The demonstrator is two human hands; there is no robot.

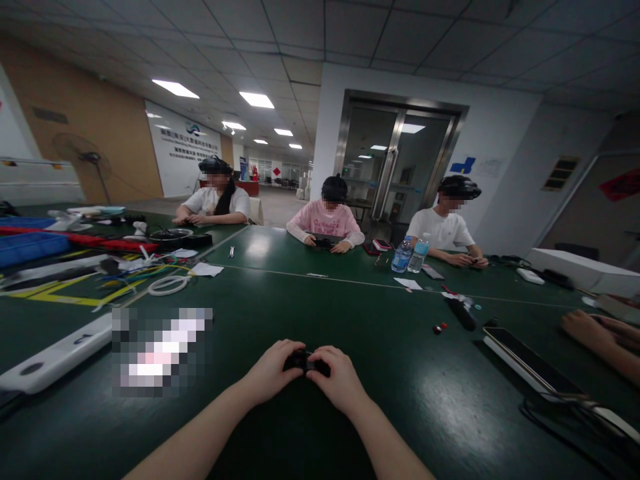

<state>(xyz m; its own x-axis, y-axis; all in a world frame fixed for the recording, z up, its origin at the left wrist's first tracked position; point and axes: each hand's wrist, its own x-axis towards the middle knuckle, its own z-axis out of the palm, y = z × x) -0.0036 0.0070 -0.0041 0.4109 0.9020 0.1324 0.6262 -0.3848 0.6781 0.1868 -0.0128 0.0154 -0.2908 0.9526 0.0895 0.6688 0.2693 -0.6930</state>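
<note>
Low over the near part of the green table (250, 427), my left hand (277, 369) and my right hand (339, 379) are close together. Between them is a small black object (306, 361), whose kind I cannot make out. My left fingers and thumb close round its left end. The right end is pinched the same way by my right hand. Fingers cover much of the object, so only its middle and a bit of its right side show. A pixelated lit panel (167, 348) lies to the left of my hands.
At left lie a white power strip (55, 357), a coiled white cable (169, 285) and blue trays (33, 248). Water bottles (401, 255) stand beyond, right of centre. A phone on a white block (533, 363) and black cables lie at right. Several people sit around; another person's hands (593, 331) rest at far right.
</note>
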